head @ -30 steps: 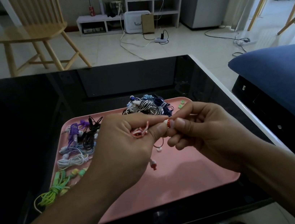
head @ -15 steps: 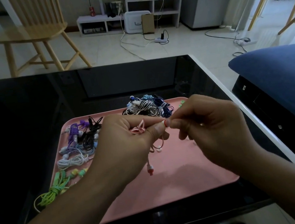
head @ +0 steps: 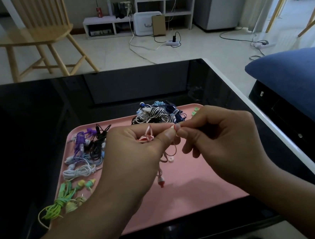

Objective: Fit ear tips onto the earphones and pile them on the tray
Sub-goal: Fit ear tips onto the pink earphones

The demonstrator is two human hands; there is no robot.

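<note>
Fingertips (head: 178,127) of both hands pinch together over the tray (head: 203,192) centre; left hand (head: 135,153) curls round pink earphones (head: 146,137), right hand (head: 219,131) apparently nips the tip. Light, limp cord; bud small, likely slippery, best held at its stem.

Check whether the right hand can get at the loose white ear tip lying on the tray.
Probably yes: the white ear tip lies bare on the pink tray just below the right hand, nothing covering it. But its fingers are pinching the pink earphone first.
</note>
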